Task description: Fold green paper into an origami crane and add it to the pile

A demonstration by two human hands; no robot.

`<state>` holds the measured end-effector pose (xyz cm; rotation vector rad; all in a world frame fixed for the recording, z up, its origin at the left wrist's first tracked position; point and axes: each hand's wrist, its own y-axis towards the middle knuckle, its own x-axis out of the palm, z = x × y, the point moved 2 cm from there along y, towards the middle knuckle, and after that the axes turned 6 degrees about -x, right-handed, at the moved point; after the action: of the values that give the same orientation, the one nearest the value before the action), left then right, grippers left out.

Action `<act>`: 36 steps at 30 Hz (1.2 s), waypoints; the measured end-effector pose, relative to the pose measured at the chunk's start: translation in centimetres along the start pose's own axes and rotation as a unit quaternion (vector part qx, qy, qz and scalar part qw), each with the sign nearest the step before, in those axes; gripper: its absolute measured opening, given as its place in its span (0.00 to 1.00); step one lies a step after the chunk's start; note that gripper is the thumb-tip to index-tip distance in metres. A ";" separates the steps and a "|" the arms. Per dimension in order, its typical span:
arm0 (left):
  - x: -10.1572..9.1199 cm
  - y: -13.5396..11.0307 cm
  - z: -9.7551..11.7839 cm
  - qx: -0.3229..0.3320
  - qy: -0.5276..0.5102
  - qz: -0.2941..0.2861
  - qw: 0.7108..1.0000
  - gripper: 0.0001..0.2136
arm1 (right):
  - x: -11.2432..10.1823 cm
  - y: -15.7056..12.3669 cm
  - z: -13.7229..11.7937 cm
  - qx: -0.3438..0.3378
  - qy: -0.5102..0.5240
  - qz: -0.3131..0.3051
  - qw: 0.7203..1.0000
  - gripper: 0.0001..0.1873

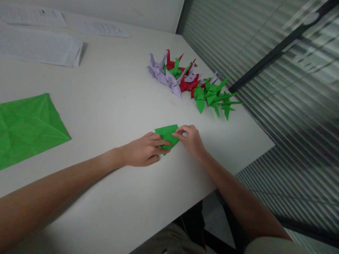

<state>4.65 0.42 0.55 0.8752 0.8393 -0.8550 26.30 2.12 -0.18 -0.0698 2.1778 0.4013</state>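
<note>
A small folded piece of green origami paper lies on the white table between my hands. My left hand rests flat over its left and lower part, with the fingers stretched out across it. Thumb and index finger of my right hand pinch the paper's right edge. Behind my hands, a cluster of folded paper cranes sits on the table: lilac cranes, red cranes and green cranes.
A large creased green sheet lies at the left. Printed papers are spread at the back left. Along the right, window blinds border the table, whose near edge runs diagonally above my lap.
</note>
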 end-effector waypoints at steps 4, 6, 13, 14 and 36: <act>0.0 0.1 0.0 -0.012 -0.015 -0.010 1.000 0.18 | 0.1 -0.1 0.1 -0.006 0.000 0.005 1.000 0.08; -0.1 0.2 0.0 -0.015 -0.011 -0.016 1.000 0.19 | 0.2 -0.1 0.2 -0.008 0.000 0.008 1.000 0.08; -0.2 0.2 0.1 -0.015 0.017 -0.019 1.000 0.17 | 0.4 -0.7 0.2 -0.017 -0.038 0.006 0.999 0.10; -0.2 0.3 0.1 -0.015 0.023 -0.019 0.999 0.17 | 0.4 -0.7 0.1 -0.020 -0.051 0.004 0.999 0.11; 0.0 0.2 0.3 -0.011 0.026 -0.020 0.999 0.19 | -1.1 -1.0 0.1 -0.090 -0.061 -0.069 0.992 0.18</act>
<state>4.86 0.26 0.74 0.8664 0.9119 -0.8589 27.18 1.12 0.40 -0.2868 1.9991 0.5098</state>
